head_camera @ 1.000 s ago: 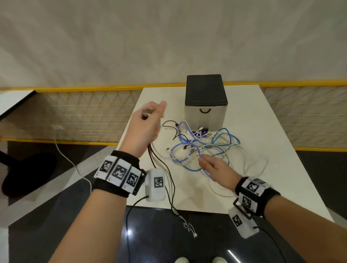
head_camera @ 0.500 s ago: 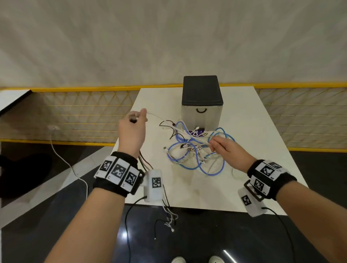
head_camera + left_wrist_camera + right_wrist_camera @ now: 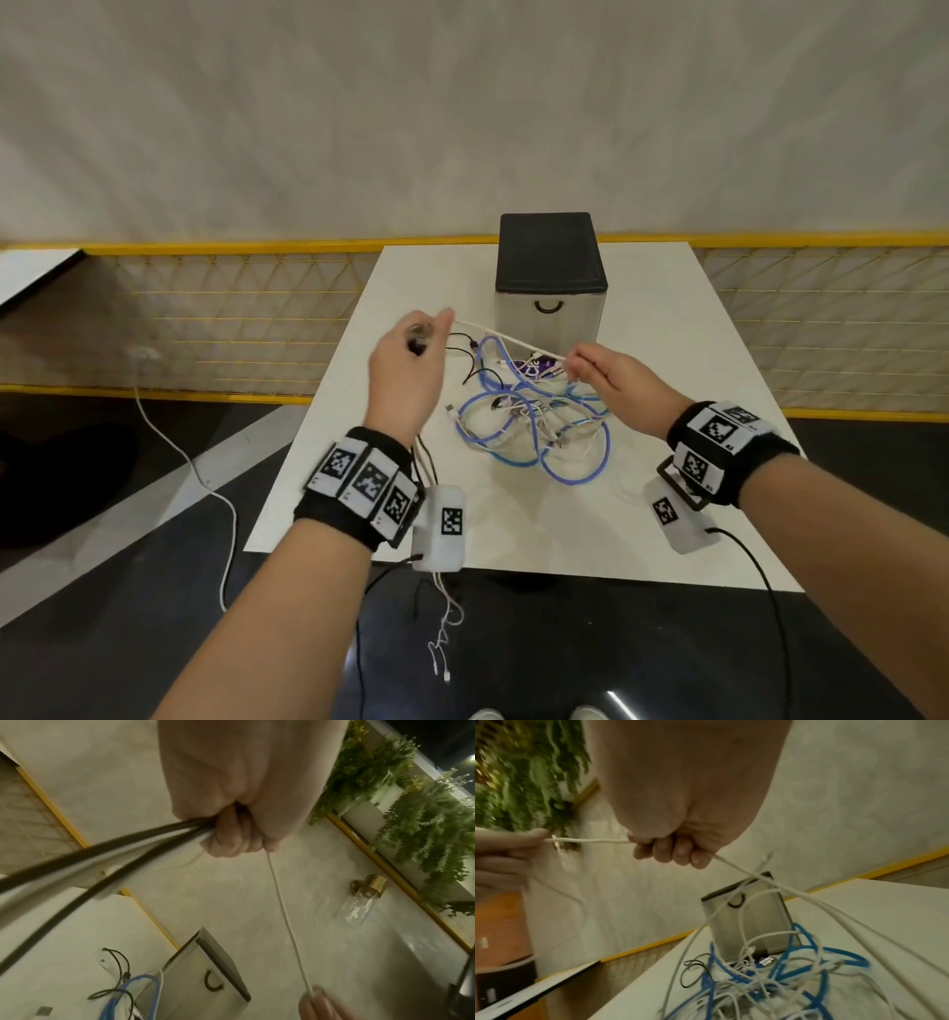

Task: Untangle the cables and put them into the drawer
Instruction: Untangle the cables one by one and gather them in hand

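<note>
White table (image 3: pixel 667 329), blue-and-white tangle (image 3: pixel 534 426), both hands, left hand (image 3: pixel 405 370) and right hand (image 3: pixel 616 383), pinching taut white cable (image 3: pixel 508 339)

White table (image 3: pixel 667 488) carries a closed drawer box (image 3: pixel 548 288) beyond the hands. Tangled cables (image 3: pixel 529 426) lie below the grip.

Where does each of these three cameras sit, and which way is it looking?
Head: worn high, looking down at table, drawer box, both forearms.
Left wrist: under the left hand, looking along its grip.
Right wrist: under the right hand, toward the cable tangle.
Shared: all show the taut white cable and the drawer box.
</note>
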Tool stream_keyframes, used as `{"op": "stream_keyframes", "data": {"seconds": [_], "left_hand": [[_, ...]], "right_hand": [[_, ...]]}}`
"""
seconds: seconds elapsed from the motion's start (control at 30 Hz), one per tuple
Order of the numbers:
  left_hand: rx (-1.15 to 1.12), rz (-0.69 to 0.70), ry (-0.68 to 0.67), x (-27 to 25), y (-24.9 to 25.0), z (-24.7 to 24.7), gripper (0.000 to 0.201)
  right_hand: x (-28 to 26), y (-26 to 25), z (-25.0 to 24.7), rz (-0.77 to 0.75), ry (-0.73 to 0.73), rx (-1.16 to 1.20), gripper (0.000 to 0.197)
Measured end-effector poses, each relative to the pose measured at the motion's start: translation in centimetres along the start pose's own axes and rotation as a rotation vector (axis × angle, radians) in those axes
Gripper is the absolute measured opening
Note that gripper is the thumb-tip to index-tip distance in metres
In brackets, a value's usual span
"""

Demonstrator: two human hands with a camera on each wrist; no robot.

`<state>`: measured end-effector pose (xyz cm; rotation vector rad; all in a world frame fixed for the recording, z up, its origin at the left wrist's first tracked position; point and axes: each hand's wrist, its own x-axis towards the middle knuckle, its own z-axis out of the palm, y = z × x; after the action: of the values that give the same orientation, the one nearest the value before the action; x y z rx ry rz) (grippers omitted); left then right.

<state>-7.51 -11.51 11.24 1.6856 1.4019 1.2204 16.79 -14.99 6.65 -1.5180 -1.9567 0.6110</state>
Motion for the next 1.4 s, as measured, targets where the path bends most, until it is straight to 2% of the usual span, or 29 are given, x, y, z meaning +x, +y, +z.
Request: {"op": "stream_keyframes", "data": {"seconds": [0.1, 0.17, 0.2, 0.27, 0.33, 0.37, 0.43, 0.5, 0.63, 0.77, 0.87, 0.93, 1.03, 1.2, 1.3, 1.37, 1.4], "left_hand": [[0.0, -0.095, 0.134, 1.2, -1.4, -1.1, 0.03], [-0.02, -0.11, 0.149, 1.2, -1.5, -1.2, 0.02], [-0.032, -0.085, 0.136, 0.9, -1.2, -1.0, 0.022], [-0.035, -0.005, 0.045, 0.0, -0.5, -0.1, 0.043], [-0.024, 0.065, -0.113, -0.7, 0.2, 1.3, 0.053], [-0.01, 0.09, -0.188, -0.8, 0.5, 2.0, 0.048], [0.011, 0.115, -0.263, -0.8, 0.8, 2.9, 0.024], [-0.049, 0.082, -0.224, -0.3, 0.9, 2.8, 0.025], [-0.101, 0.032, -0.1, 1.0, 0.7, 0.5, 0.036], [-0.039, 0.028, -0.141, 0.5, -0.1, -0.9, 0.039], [0.002, 0.005, -0.165, -0.7, -0.4, -1.0, 0.046], [0.011, -0.018, -0.21, -1.6, -0.8, -0.9, 0.046], [0.055, -0.033, -0.345, -3.2, -1.2, -0.8, 0.042], [0.12, -0.209, -0.629, -6.0, -1.7, -1.2, 0.026], [-0.027, -0.31, -0.691, -7.0, -1.5, -2.1, 0.028], [-0.134, -0.292, -0.674, -7.0, -0.7, -3.0, 0.02], [-0.181, -0.273, -0.654, -7.0, -0.3, -3.5, 0.015]], "right_hand": [[0.1, 1.0, -0.7, 0.038, 0.024, -0.017, 0.021], [0.8, 0.8, -1.3, 0.04, 0.061, -0.034, 0.02], [1.3, 0.6, -1.6, 0.028, 0.076, -0.041, 0.02], [2.4, -0.2, -2.0, -0.017, 0.103, -0.046, 0.02], [3.6, -1.8, -2.3, -0.09, 0.119, -0.035, 0.021], [4.0, -2.8, -2.4, -0.134, 0.122, -0.03, 0.021], [4.6, -4.9, -2.4, -0.212, 0.126, -0.007, 0.021], [4.4, -6.1, -2.3, -0.228, 0.101, 0.022, 0.021], [1.2, -5.7, -0.6, -0.026, -0.117, 0.025, 0.022], [-2.4, -5.2, 3.1, 0.149, -0.337, 0.201, 0.021], [-4.0, -4.2, 5.9, 0.123, -0.459, 0.173, 0.018], [-4.9, -3.4, 7.7, 0.145, -0.507, 0.166, 0.018], [-5.8, -2.8, 10.2, 0.196, -0.505, 0.178, 0.018], [-7.2, -2.0, 13.7, 0.269, -0.53, 0.109, 0.017], [-8.2, -1.5, 14.7, 0.261, -0.74, -0.094, 0.027], [-8.4, -1.6, 14.1, 0.27, -0.894, -0.24, 0.043], [-8.2, -2.0, 13.3, 0.279, -0.926, -0.308, 0.05]]}}
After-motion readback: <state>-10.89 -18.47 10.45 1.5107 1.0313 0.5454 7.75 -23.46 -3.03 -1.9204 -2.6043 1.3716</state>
